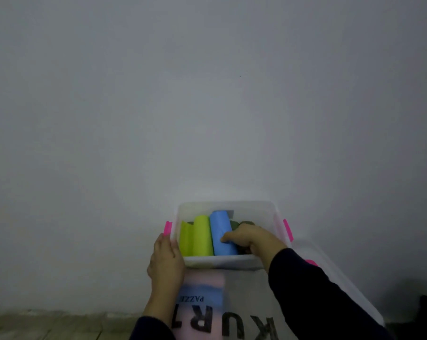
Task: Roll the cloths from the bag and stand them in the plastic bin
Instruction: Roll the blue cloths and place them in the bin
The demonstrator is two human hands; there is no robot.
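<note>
A clear plastic bin [226, 207] with pink latches stands on a white surface. Inside it a lime green rolled cloth [199, 238] and a blue rolled cloth [221, 229] stand side by side. A dark olive cloth [235, 225] shows just right of the blue roll, mostly hidden. My right hand [250, 240] is inside the bin, fingers curled against the blue roll and over the olive cloth. My left hand [167, 258] grips the bin's near left corner. A bag [207, 312] with large black letters lies in front of the bin.
The bin's clear lid [342, 283] with a pink latch lies to the right, partly under my right sleeve. A dark object [425, 312] sits at the far right edge. Wooden flooring [48, 327] shows at the bottom left.
</note>
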